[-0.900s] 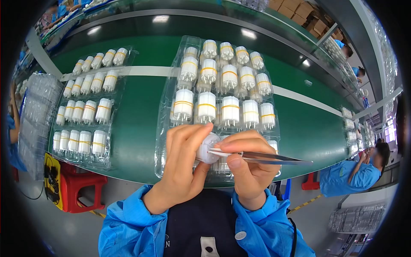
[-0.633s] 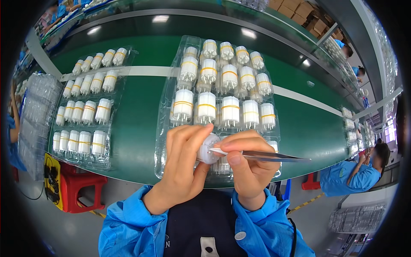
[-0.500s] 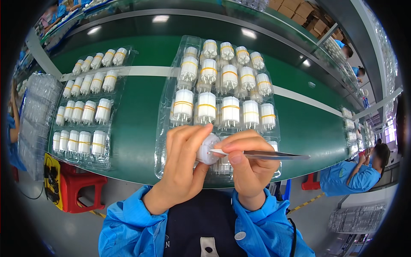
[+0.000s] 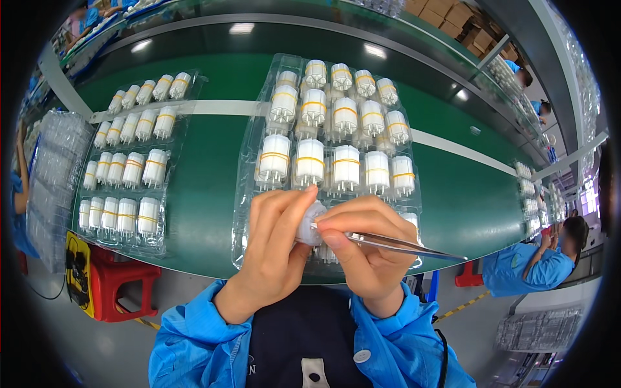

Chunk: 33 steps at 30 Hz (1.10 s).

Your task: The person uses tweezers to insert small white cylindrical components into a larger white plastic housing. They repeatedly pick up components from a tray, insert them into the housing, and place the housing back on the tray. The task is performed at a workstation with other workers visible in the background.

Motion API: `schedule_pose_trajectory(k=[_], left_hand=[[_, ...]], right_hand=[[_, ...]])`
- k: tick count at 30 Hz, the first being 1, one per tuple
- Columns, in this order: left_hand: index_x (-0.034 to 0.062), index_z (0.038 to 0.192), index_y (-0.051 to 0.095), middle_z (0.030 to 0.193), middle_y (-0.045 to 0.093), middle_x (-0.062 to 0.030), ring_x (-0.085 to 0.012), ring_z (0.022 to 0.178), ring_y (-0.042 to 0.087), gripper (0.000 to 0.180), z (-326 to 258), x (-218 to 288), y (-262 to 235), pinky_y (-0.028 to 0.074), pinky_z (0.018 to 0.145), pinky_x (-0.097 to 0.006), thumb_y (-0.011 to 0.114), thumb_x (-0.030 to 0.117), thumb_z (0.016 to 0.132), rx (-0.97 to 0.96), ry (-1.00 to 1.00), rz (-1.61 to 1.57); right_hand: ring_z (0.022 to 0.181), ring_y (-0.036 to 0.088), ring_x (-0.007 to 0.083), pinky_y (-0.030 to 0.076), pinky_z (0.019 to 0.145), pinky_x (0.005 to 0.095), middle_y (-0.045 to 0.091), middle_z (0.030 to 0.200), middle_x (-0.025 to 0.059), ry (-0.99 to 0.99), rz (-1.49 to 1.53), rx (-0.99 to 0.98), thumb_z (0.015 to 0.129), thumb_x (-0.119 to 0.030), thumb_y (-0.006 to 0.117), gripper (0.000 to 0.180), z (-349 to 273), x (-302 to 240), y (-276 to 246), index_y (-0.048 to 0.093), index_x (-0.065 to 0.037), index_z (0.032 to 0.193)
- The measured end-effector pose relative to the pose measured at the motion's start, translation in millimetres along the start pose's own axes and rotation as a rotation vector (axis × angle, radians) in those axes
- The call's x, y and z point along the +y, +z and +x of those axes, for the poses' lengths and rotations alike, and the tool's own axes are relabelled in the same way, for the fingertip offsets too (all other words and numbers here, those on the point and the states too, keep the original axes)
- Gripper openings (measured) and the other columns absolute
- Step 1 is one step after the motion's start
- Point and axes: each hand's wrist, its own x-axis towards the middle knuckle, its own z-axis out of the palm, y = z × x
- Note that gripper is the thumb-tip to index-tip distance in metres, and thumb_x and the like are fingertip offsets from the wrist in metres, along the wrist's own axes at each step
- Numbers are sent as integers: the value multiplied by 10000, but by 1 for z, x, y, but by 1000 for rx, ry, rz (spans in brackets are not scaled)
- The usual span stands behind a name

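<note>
My left hand [image 4: 272,242] is closed around a white cylinder [image 4: 308,227], its round end face turned toward my right hand. Thumb and forefinger of my right hand [image 4: 369,249] pinch close against that end face, at a small white piece [image 4: 315,225] mostly covered by the fingertips. Metal tweezers [image 4: 420,248] are held in the same hand, their slim end pointing out to the right. Just beyond both hands lies a clear plastic tray [image 4: 249,187] with rows of white cylinders [image 4: 310,158], each with a yellow band and pins underneath.
A second clear tray [image 4: 169,194] of similar cylinders lies to the left on the green table [image 4: 213,194]. Stacked empty trays [image 4: 58,187] stand at the far left, above a red stool [image 4: 123,284]. A co-worker in blue [image 4: 524,265] sits at the right.
My right hand has shifted slightly left, and the tweezers have tilted, their outer end now lower. The cylinder has turned or moved a little in my left hand.
</note>
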Motion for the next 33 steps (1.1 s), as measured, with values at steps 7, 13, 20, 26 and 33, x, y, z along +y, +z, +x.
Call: schedule_pose_trajectory(k=[7,13,20,26,33], left_hand=[[-41,1339,478,1156,559,-191,-357,1017,526,703,-1,1,-3,427,896,-417,675,-85,666,-48,-53,-186],[-41,1340,476,1158,559,-189,-356,1015,526,689,-2,0,-3,424,896,-413,673,-80,682,-51,-81,-228],[-41,1314,505,1153,558,-191,-355,1007,529,662,-3,-2,-3,434,873,-408,676,-78,676,-47,-58,-221],[-41,1295,521,1137,558,-191,-360,1006,532,675,-3,-3,-2,440,872,-413,673,-104,640,-23,-32,-149],[-11,1257,525,1161,561,-194,-369,1023,534,661,0,-1,-5,447,885,-421,693,-99,623,6,1,-94]], right_hand=[[789,672,234,531,692,301,692,883,162,8,137,70,784,-11,721,141,-2,8,-8,709,16,921],[809,681,236,538,704,305,697,893,157,-28,79,11,778,10,715,146,3,6,-9,710,19,924],[775,685,233,540,681,300,700,866,147,-12,114,35,772,32,711,139,1,9,-8,712,13,910],[746,679,234,532,651,299,697,850,148,-15,0,-4,765,48,704,132,5,5,-7,705,16,892],[787,678,236,535,682,311,699,874,146,-7,80,18,756,22,724,149,5,-2,-10,707,14,904]])
